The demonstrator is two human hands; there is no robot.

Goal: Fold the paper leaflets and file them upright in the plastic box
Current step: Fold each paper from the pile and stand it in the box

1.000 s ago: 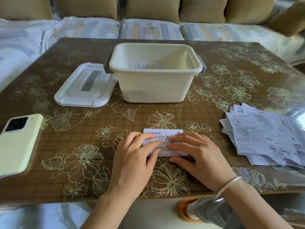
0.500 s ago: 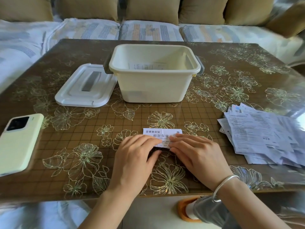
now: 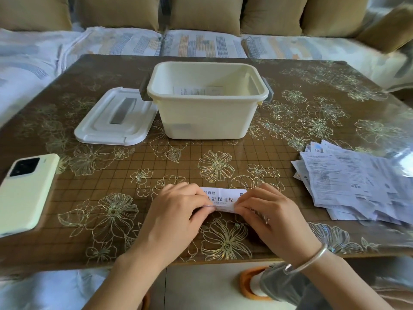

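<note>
Both hands are now sitting apart at the two ends of the leaflet (image 3: pixel 223 199), where half a second ago their fingertips were meeting flat over its middle. The left hand (image 3: pixel 176 211) is pinching the strip's left end with curled fingers, and the right hand (image 3: pixel 268 215) is pinching the right end the same way. The leaflet itself is showing as a narrower folded strip than before, lying near the front edge of the counter (image 3: pixel 67 238), about midway along it.

Open counter is lying between the leaflet and the plastic box (image 3: pixel 205 117), which is standing well back toward the rear edge, roughly central, with its top open. A few filed leaflets (image 3: pixel 196 90) are leaning against its far inner wall. Its lid (image 3: pixel 114 121) is lying flat just left of the box, touching or nearly touching its side.

A loose stack of leaflets (image 3: pixel 348 182) is spreading along the right edge, near the right hand but apart from it. A phone (image 3: pixel 24 193) is lying face down at the left edge, well apart from the left hand. A bracelet (image 3: pixel 312 258) is circling the right wrist, hanging over the front edge. A sofa (image 3: pixel 201 41) is running behind the rear edge.
</note>
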